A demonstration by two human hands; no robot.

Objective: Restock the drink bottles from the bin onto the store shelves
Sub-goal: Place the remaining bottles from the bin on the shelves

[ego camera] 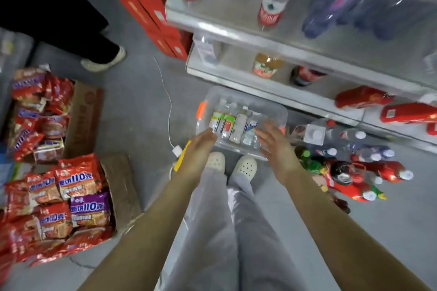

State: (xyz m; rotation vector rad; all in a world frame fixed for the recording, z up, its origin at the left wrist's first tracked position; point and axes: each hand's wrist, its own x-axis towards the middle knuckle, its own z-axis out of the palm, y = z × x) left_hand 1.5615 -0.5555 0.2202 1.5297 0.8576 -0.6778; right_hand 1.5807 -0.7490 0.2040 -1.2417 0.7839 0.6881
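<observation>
Grey metal shelves [236, 30], part stocked; on the floor below them, a clear plastic bin [267, 104] holding small bottles [238, 124] laid side by side, white and green labels; left hand [201, 146] and right hand [276, 146] at its near side, fingers straight, holding nothing.

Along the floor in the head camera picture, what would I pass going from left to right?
noodle packets in cardboard boxes → white cable → left hand → clear bin holding drink bottles → right hand → loose bottles heaped on the floor
</observation>
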